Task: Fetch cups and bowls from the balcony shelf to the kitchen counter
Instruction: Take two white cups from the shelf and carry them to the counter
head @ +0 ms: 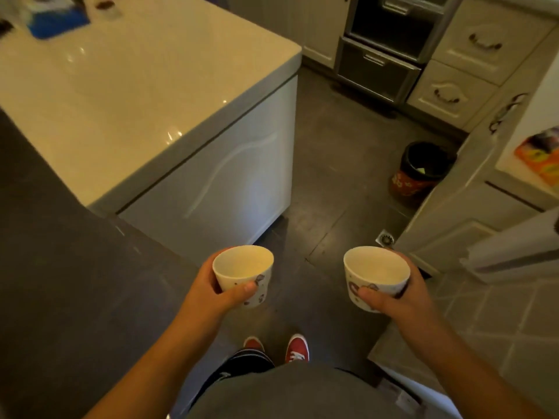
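The left hand [211, 290] is wrapped around a white cup [243, 275] in the lower centre of the frame, thumb pressed across its printed side and fingers curled behind. The right hand [393, 294] grasps a second white cup [376, 276] in the same way, just right of centre, thumb on the front over a brown cartoon print. Both cups are upright, open mouths up, and look empty; they are held apart at about the same height over the dark floor [326, 152]. Below them, at the bottom of the frame, a pair of red shoes [275, 347] points forward. A white counter [130, 86] with a glossy top fills the upper left, its near corner just above the left cup; a blue item [57, 22] sits blurred at its far upper-left end. In the upper right stand a steel oven [390, 52] and cream drawers [462, 62], and at the right middle a dark bin [420, 169] with a red patterned base stands on the floor beside the cabinets. A small floor drain [385, 238] lies just above the right cup.
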Tool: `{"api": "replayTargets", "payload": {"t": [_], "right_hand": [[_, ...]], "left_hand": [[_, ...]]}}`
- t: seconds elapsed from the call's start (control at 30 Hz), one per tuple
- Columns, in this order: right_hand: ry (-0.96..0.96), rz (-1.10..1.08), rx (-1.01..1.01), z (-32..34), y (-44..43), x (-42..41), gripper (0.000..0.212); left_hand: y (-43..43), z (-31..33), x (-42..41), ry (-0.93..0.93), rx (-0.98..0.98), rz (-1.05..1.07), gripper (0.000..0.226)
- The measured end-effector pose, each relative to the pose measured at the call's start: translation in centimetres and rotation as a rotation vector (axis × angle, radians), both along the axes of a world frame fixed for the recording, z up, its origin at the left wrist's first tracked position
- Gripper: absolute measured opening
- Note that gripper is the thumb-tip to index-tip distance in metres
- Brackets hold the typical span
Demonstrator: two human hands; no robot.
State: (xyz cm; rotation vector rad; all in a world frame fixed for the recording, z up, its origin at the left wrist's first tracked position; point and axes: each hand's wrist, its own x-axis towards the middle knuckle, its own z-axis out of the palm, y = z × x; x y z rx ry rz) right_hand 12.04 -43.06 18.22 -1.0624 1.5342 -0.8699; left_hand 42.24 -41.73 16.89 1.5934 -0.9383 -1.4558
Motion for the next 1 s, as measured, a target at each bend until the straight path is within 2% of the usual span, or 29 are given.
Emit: {"api": "replayTargets", "payload": {"t": [0.07,0.2,0.37,0.47,0.57,0.7,0.8,1.0], "right_hand": [[0.013,-0.007,-0.005,0.1,-3.7,0.8,0.075],[0.033,-0.019,-0.013,-0.3,-10.8,2.3,0.076],[-0.003,-0.135,-0.017,-0.8,-17.8,3.1,0.071],[-0.027,-0.232,0.005,-0.4,-20.3,2.3,0.073],[-0.022,-0.338,-0.005,-0.3,-21.9,0.2,0.070],[0.012,-0.446,-0.003,-1.1,-23.8,-3.5,0.063],[0.032,-0.533,0.000,-2.3,-25.8,-7.1,0.065],[0.023,-0.539,0.026,-3.4,-32.3,-15.9,0.066]], "left_hand": [[-2.9,-0.4,1.1,0.009,0.009,-0.009,0.072],[-10.1,-1.7,2.8,-0.018,0.005,-0.054,0.074],[-20.2,-2.7,3.0,0.000,-0.026,-0.153,0.064],[-26.0,-2.5,1.5,0.018,-0.029,-0.226,0.073],[-31.4,-2.3,-1.4,0.061,-0.031,-0.321,0.083],[-37.8,-2.0,-6.9,0.052,-0.077,-0.445,0.074],[-42.4,-1.8,-11.7,0.085,-0.068,-0.488,0.079],[-51.5,-2.1,-21.1,0.096,-0.075,-0.525,0.075]]}}
